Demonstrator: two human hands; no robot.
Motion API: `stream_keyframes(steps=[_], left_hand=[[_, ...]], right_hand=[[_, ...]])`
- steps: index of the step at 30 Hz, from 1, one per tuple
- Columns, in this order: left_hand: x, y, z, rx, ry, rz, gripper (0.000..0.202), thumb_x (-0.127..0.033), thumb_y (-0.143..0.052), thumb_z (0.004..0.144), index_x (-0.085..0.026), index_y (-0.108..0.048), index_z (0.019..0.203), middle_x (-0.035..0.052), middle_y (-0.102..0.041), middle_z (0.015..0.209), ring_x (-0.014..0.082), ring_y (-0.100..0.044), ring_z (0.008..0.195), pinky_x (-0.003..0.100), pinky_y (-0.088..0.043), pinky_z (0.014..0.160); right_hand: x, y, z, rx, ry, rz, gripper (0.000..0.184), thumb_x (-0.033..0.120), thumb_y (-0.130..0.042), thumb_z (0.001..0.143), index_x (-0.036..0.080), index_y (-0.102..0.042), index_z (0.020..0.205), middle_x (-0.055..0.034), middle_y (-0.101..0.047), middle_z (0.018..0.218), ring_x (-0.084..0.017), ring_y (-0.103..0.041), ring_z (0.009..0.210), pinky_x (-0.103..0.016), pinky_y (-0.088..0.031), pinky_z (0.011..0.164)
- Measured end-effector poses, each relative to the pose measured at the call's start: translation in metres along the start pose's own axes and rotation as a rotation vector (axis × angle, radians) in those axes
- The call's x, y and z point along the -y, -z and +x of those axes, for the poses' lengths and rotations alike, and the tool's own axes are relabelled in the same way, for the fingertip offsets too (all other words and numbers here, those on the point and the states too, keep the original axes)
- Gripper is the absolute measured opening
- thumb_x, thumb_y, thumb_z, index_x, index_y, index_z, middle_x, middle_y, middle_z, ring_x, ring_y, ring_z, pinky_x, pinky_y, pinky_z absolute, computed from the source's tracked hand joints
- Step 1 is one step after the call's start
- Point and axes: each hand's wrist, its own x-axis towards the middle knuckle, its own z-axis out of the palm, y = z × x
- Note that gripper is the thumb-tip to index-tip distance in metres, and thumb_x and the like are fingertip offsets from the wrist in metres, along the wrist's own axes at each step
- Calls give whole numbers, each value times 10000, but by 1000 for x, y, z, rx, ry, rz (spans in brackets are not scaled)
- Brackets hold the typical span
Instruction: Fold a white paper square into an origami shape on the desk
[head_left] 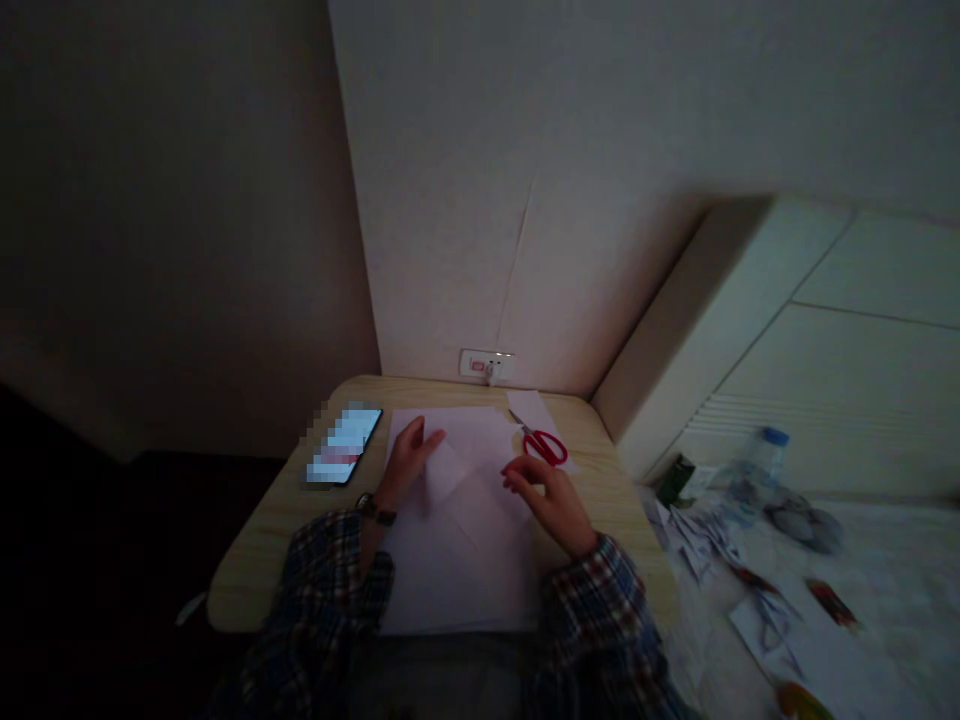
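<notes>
My left hand (409, 462) grips a small piece of white paper (448, 472) between thumb and fingers, over larger white sheets (457, 590) on the table. To the right, my right hand (553, 498) is held above the sheets with its fingertips pinched together. Whether anything is between those fingertips is too dim and small to tell. Just beyond that hand lies a pair of scissors with red handles (546, 447), blades pointing to the upper left. A narrow strip of white paper (526, 402) lies partly under the scissors.
A phone with a lit, blurred screen (343, 445) lies on the left of the wooden table (262, 560). A wall socket (480, 364) holds a plug behind it. On the bed at right are paper scraps (694, 540) and a blue-capped bottle (771, 455).
</notes>
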Motion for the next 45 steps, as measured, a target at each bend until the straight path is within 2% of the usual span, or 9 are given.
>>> stream_keyframes(steps=[2, 5, 9, 13, 15, 18, 23, 38, 45], left_hand=[[1, 0, 0, 43, -5, -20, 278, -372, -687, 630, -167, -511, 693, -41, -498, 625, 111, -484, 585, 217, -389, 529], [1, -2, 0, 72, -31, -45, 283, -365, -681, 645, -176, -470, 661, -55, -465, 607, 93, -453, 554, 201, -363, 504], [1, -1, 1, 47, -22, -40, 289, -367, -691, 627, -173, -480, 662, -50, -480, 614, 93, -453, 552, 201, -354, 496], [4, 1, 3, 59, -15, -47, 282, -362, -689, 626, -156, -542, 748, -18, -553, 698, 116, -507, 616, 217, -398, 539], [5, 2, 4, 65, -16, -65, 278, -363, -682, 637, -156, -546, 764, -12, -569, 720, 121, -520, 635, 220, -409, 554], [4, 1, 3, 62, -19, -83, 272, -363, -684, 634, -161, -543, 749, -10, -581, 729, 126, -529, 652, 218, -412, 564], [0, -3, 0, 67, -12, -74, 281, -364, -695, 618, -160, -527, 711, -34, -537, 662, 104, -489, 593, 205, -380, 528], [1, -5, -1, 90, 111, -82, 393, -400, -757, 545, -126, -631, 797, 37, -676, 772, 164, -589, 679, 268, -440, 625], [4, -6, -2, 65, 101, -72, 419, -397, -763, 530, -120, -633, 816, 46, -683, 781, 178, -598, 711, 278, -445, 651]], right_hand=[[7, 6, -33, -62, -31, 8, 237, 379, -483, 854, 177, -599, 812, -37, -644, 718, -150, -598, 675, -264, -450, 646], [3, -8, -59, -176, -94, 57, 259, 380, -394, 892, 187, -555, 829, -21, -608, 651, -140, -575, 611, -247, -437, 573], [-19, -41, -23, -405, -37, -30, 219, 354, -356, 899, 192, -504, 903, -41, -613, 776, -153, -575, 703, -268, -433, 644], [-29, -59, 27, -262, -9, -40, 255, 386, -353, 892, 193, -508, 832, -11, -604, 645, -146, -563, 594, -257, -413, 588], [-27, -62, 38, -166, -11, 6, 318, 403, -334, 895, 198, -506, 723, -7, -602, 607, -138, -567, 573, -247, -414, 577], [-25, -62, 41, -93, -54, 43, 300, 420, -456, 840, 195, -502, 646, -17, -623, 615, -143, -589, 590, -242, -425, 575], [-30, -57, 48, -103, -163, -21, 278, 383, -570, 769, 177, -526, 587, -37, -629, 608, -155, -582, 595, -255, -424, 581], [-41, -60, 58, -191, -7, 45, 308, 423, -521, 786, 186, -488, 593, 7, -564, 565, -124, -511, 548, -231, -371, 535], [-42, -62, 57, -191, 4, 35, 306, 418, -496, 795, 183, -481, 599, 16, -536, 572, -117, -489, 557, -227, -354, 541]])
